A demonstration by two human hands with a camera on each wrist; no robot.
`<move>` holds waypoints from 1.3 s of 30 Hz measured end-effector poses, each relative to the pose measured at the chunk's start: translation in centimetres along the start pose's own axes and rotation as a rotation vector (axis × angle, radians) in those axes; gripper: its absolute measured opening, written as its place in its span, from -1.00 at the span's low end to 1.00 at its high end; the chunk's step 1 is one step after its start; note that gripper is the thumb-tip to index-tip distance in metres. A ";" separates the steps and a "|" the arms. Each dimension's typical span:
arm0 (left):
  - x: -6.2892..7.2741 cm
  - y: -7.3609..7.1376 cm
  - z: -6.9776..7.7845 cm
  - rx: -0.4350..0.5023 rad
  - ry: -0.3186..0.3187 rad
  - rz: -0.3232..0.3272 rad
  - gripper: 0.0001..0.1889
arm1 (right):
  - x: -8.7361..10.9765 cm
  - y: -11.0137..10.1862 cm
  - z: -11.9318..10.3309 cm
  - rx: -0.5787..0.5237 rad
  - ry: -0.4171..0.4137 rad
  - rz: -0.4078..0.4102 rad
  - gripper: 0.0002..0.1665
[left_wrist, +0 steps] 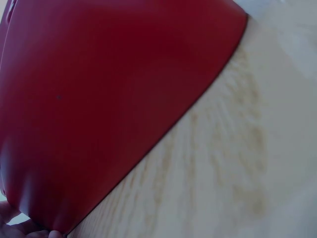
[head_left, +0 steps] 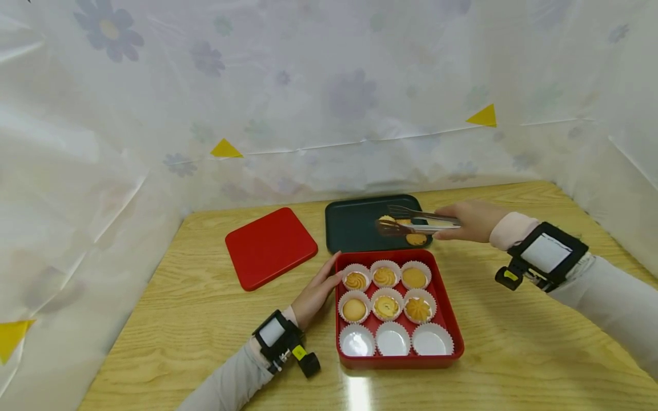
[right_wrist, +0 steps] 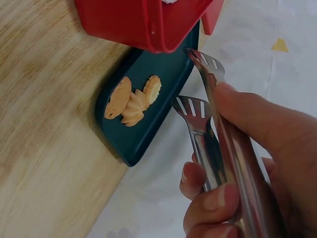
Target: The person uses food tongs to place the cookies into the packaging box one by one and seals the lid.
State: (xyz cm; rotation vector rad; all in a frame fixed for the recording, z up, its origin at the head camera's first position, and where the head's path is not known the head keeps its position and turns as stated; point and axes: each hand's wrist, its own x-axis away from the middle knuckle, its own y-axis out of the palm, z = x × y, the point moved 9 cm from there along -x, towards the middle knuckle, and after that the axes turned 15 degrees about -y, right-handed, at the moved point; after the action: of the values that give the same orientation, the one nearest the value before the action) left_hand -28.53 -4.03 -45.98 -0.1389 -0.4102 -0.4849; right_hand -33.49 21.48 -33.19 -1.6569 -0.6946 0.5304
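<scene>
On the pale wood-grained bench (head_left: 169,319), the red square plastic box (head_left: 401,362) sits with its left side held by the left hand (head_left: 313,294); beyond it, the dark green rectangular plastic tray (head_left: 350,225) lies beneath slotted silver metal tongs (right_wrist: 240,153), tips apart, held in the right hand (head_left: 473,221), which would probably do best to lower them and lightly pinch the golden-brown baked biscuits (right_wrist: 119,97) singly by the rim; these cluster at the tray's right end, one oval, one ridged, one scalloped, seemingly crumbly

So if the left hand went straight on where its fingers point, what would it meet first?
Likely the tray, just behind the box that the hand touches; height is unclear, so it might pass above.
</scene>
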 end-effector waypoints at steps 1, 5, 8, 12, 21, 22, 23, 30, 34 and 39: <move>0.0 0.0 0.0 0.001 0.003 -0.001 -0.36 | -0.2 0.1 0.1 -0.003 0.000 0.001 -0.28; 0.0 0.0 0.1 0.004 0.007 -0.003 -0.37 | -0.7 0.6 0.8 -0.008 0.016 -0.007 -0.27; 0.0 0.0 0.0 0.003 0.003 -0.005 -0.37 | -1.1 1.0 1.3 -0.009 0.039 -0.016 -0.27; 0.0 0.1 0.1 0.001 0.003 -0.005 -0.37 | -1.4 1.5 2.0 -0.011 0.062 -0.025 -0.27; -0.1 0.0 0.1 -0.004 0.006 0.007 -0.38 | -1.8 2.1 2.8 -0.013 0.103 -0.025 -0.28; -0.1 0.0 0.1 -0.004 0.003 0.008 -0.38 | -1.9 2.1 2.9 -0.016 0.103 -0.026 -0.29; -0.1 0.0 0.1 -0.004 0.000 0.008 -0.38 | -1.9 2.2 2.9 -0.019 0.103 -0.026 -0.29; 0.0 0.1 0.0 -0.007 -0.005 0.008 -0.38 | -2.2 2.4 2.6 -0.053 0.097 -0.033 -0.30; -0.1 0.1 0.1 -0.004 -0.005 0.009 -0.38 | -2.4 2.6 2.4 -0.064 0.085 -0.037 -0.33; -0.1 0.2 0.1 -0.008 -0.011 0.006 -0.38 | -2.5 2.8 2.3 -0.040 0.082 -0.035 -0.35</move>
State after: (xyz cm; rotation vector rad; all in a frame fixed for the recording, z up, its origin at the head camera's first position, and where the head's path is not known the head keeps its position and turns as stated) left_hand -28.59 -3.82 -45.99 -0.1502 -0.4188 -0.4797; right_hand -36.36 21.04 -36.41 -1.6908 -0.6762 0.4240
